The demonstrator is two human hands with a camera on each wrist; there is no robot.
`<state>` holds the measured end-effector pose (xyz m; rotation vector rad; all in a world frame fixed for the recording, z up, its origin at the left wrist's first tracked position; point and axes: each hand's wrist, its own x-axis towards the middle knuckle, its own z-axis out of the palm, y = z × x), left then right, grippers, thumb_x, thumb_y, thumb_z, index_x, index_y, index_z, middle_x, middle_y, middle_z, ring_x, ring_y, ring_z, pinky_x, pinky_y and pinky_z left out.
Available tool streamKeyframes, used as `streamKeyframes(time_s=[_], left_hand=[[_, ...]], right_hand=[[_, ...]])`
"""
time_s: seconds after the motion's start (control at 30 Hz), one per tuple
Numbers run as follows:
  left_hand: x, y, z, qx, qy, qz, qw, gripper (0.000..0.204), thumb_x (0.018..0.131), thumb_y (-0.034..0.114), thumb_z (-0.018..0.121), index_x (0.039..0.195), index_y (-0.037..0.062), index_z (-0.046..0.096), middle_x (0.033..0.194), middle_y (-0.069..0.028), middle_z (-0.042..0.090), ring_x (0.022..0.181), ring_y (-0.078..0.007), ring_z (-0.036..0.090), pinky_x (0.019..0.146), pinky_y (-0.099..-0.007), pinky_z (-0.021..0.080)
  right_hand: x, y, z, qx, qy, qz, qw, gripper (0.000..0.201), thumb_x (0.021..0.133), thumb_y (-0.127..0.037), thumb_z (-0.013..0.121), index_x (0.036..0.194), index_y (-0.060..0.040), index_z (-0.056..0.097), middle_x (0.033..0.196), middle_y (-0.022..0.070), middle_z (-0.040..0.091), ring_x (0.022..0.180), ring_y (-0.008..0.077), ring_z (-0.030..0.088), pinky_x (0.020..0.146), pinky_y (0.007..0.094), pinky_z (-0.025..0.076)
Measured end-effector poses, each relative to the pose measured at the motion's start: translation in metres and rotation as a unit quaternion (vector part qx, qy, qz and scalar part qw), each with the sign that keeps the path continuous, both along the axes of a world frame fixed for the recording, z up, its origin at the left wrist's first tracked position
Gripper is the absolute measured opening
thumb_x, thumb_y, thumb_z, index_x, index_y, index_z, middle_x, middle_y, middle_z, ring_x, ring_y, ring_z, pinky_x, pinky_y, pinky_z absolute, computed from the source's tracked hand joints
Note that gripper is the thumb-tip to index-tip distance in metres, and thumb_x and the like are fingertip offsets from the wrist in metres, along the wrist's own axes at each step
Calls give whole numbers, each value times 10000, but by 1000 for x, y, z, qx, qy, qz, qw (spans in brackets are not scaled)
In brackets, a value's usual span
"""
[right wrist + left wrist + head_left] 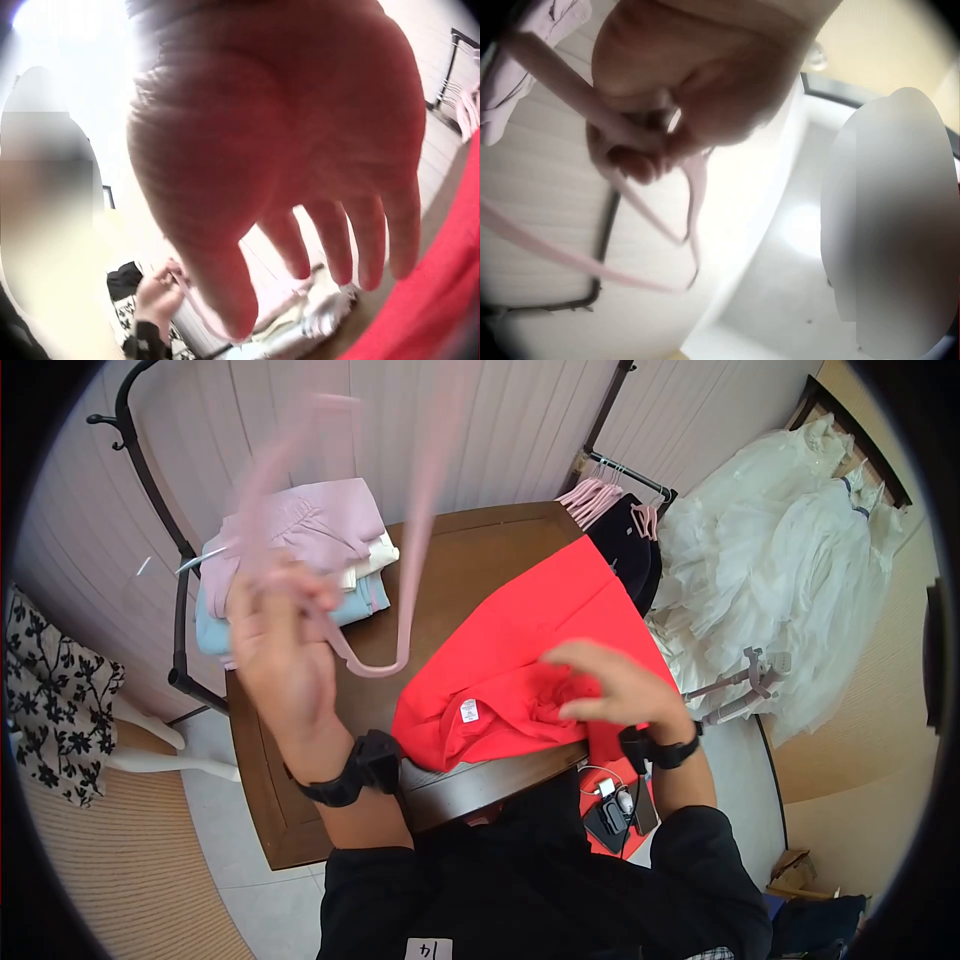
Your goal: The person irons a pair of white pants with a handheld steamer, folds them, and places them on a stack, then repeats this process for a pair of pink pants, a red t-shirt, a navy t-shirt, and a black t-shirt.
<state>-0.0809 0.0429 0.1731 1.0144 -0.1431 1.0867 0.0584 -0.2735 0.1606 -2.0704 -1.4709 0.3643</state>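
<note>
A pink hanger, blurred in the head view, is gripped by the left hand, raised at the left over the table. In the left wrist view the fingers of the left hand curl round the pink hanger. Red fabric with a white label lies spread on the table. Just over its right part is the right hand, fingers apart and holding nothing. The right wrist view shows that right hand with its fingers extended beside the red fabric.
Folded lilac and light blue clothes lie at the left of the brown table. Behind the table's right corner, pink hangers and dark garments hang on a rack. White dresses hang at the right; a phone stand stands before them.
</note>
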Motion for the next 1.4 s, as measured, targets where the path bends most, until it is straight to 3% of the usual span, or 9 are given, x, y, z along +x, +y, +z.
streamKeyframes(time_s=[0.17,0.27,0.37,0.4,0.73,0.93,1.03,1.23,1.4], left_hand=[[25,-38,4,306,281,-65,907,165,944,85,530,1040,-15,620,812,-101,621,713,-184,596,671,-296,476],[45,-51,-9,421,229,-108,871,182,911,69,550,1061,-12,613,812,-161,606,698,-267,583,671,-340,467],[56,-62,-16,392,237,-190,869,185,898,61,555,1060,-10,614,821,-189,605,700,-321,564,668,-372,455],[59,-66,-17,407,239,-183,862,185,922,59,548,1066,-29,623,804,-103,613,709,-170,563,677,-316,470],[92,-91,-45,425,219,-121,870,194,903,63,582,1073,-14,638,861,-111,644,837,-221,584,753,-341,466],[100,-100,-55,379,172,-69,907,215,873,57,620,1084,17,638,1016,-152,643,1050,-306,576,939,-426,431],[107,-94,-69,430,160,97,883,249,870,56,629,1115,11,630,1111,-154,624,1115,-262,588,948,-352,450],[127,-81,-167,85,318,-46,943,172,915,112,621,1041,-5,629,915,-88,682,880,-169,662,813,-310,516],[127,-86,-167,0,335,-108,936,155,953,120,579,895,-17,623,768,-44,643,654,-77,584,607,-217,464]], right_hand=[[11,-32,44,386,56,-317,864,553,882,-9,636,1390,-19,418,1332,84,489,938,144,614,742,245,514],[13,-60,49,303,28,-390,869,431,907,-27,612,1322,-4,501,1232,92,565,842,106,604,695,223,487],[17,-102,38,63,88,-385,917,290,948,-101,575,1216,8,601,1056,77,643,780,94,588,660,228,469],[16,-112,33,62,89,-385,917,290,948,-101,575,1216,8,601,1056,77,643,780,94,588,660,228,469],[-8,-139,11,32,152,-157,975,348,982,-267,543,1087,46,651,891,101,649,750,145,621,669,270,489],[5,-146,-20,180,299,-249,903,333,1011,-250,494,1020,61,615,1072,181,628,768,223,662,665,311,536],[14,-140,-29,274,292,-276,874,340,1025,-249,481,1045,68,604,1052,163,636,766,207,660,677,325,541],[58,-136,-35,368,267,-386,803,412,1043,-318,434,1222,46,507,1077,167,629,743,199,667,645,298,558],[129,-118,-47,387,194,-458,776,416,1030,-311,451,1252,36,508,1045,152,634,706,203,676,634,290,561]])
